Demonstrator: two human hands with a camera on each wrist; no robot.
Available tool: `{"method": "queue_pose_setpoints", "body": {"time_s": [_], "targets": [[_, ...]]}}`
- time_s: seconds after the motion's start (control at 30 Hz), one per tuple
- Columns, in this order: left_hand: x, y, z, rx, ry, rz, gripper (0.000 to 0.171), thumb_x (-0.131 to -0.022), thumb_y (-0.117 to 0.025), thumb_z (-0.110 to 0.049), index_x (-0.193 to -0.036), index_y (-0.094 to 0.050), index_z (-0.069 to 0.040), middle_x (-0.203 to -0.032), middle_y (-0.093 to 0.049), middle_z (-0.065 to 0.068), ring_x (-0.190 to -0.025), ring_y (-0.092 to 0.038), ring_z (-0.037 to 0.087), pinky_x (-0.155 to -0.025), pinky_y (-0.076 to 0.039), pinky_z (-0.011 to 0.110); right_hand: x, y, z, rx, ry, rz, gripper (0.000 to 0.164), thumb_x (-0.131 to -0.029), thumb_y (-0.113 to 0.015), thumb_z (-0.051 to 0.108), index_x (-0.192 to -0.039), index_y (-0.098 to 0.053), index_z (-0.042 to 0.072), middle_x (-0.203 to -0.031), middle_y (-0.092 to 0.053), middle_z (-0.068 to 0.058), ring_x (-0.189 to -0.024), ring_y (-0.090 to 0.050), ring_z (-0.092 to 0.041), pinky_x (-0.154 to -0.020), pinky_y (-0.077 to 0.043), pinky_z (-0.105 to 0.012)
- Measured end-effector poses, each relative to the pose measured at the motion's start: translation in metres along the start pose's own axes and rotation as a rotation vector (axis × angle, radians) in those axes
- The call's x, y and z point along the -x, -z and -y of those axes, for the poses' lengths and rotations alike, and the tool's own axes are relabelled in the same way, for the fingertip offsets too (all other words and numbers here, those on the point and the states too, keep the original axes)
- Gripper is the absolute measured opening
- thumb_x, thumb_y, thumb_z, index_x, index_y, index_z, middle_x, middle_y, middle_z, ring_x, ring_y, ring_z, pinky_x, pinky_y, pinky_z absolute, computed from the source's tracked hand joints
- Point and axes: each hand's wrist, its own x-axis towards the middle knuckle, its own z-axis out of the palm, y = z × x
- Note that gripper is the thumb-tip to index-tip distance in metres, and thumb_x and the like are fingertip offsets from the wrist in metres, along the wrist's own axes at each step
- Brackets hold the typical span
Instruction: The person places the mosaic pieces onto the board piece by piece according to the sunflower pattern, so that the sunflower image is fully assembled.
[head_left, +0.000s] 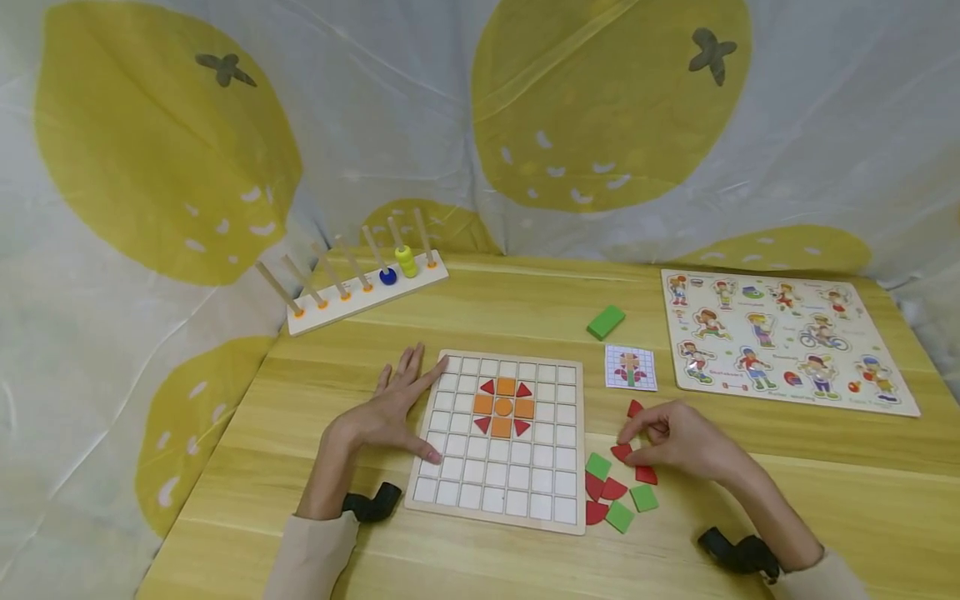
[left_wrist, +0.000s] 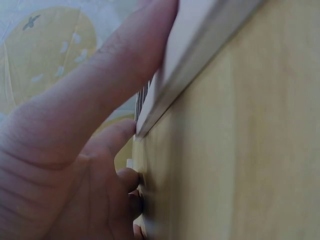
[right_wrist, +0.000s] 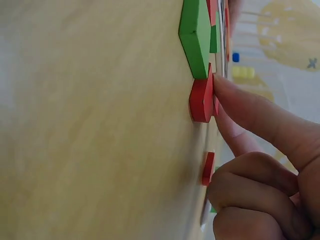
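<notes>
Toward the near side of the wooden bench (head_left: 247, 500), flat green squares (head_left: 619, 517) and flat red quarter-circles (head_left: 615, 488) lie in a loose cluster close by the near right corner of a pale wooden board (head_left: 476, 472) divided into white squares. Just beyond them, off the board's right edge, a person's right hand (head_left: 686, 440) pinches one red quarter-circle piece (head_left: 622, 452) between thumb and forefinger, its other fingers curled in; whether the piece is clear of the bench cannot be told. The left hand (head_left: 390, 408) has its fingers spread along the board's left edge, forefinger at the far left corner, seemingly steadying it.

On the board, four orange squares (head_left: 506, 386) make a cross around an orange disc (head_left: 503, 407), with red triangles (head_left: 487, 386) at its corners. Near the board's far right corner, a small printed card (head_left: 630, 367) shows a similar flower above a green stem with red leaves. By that guide, the step in hand looks like picking up a leaf; the next move likely calls for carrying it to the white squares nearer than the flower and turning it to match.

Farther back lie a green rectangular block (head_left: 606, 322), a picture puzzle of sporting figures (head_left: 731, 354) toward the bench's right edge, and a wooden peg stand (head_left: 360, 297) at the far left corner.
</notes>
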Motion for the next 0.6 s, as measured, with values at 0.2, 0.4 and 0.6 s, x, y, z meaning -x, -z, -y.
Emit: {"method": "queue_pose_setpoints", "body": {"time_s": [0.2, 0.4, 0.6], "targets": [[0.0, 0.001, -0.001, -0.005, 0.004, 0.0, 0.139, -0.066, -0.096, -0.048, -0.168, -0.007, -0.018, -0.171, 0.022, 0.022, -0.159, 0.023, 0.041, -0.126, 0.012, 0.066, 0.0, -0.001, 0.0, -0.003, -0.022, -0.001, 0.019, -0.084, -0.086, 0.017, -0.099, -0.078, 0.008, -0.064, -0.035, 0.005, -0.058, -0.032, -0.006, -0.052, -0.025, -0.024], [-0.001, 0.001, -0.002, -0.006, -0.008, 0.0, 0.139, -0.066, -0.096, -0.048, -0.168, -0.007, -0.018, -0.17, 0.022, 0.023, -0.159, 0.022, 0.042, -0.125, 0.012, 0.067, 0.002, 0.01, 0.002, 0.068, -0.002, -0.142, 0.02, -0.085, -0.085, 0.018, -0.103, -0.078, 0.01, -0.066, -0.034, 0.005, -0.059, -0.031, -0.005, -0.052, -0.027, -0.025], [-0.001, 0.0, -0.001, -0.023, 0.003, 0.0, 0.141, -0.065, -0.096, -0.049, -0.168, -0.006, -0.019, -0.171, 0.023, 0.022, -0.159, 0.022, 0.042, -0.126, 0.012, 0.066, 0.004, 0.021, 0.0, 0.131, -0.035, -0.229, 0.029, -0.087, -0.083, 0.017, -0.114, -0.077, 0.007, -0.064, -0.03, 0.005, -0.054, -0.027, -0.005, -0.048, -0.025, -0.024]]}}
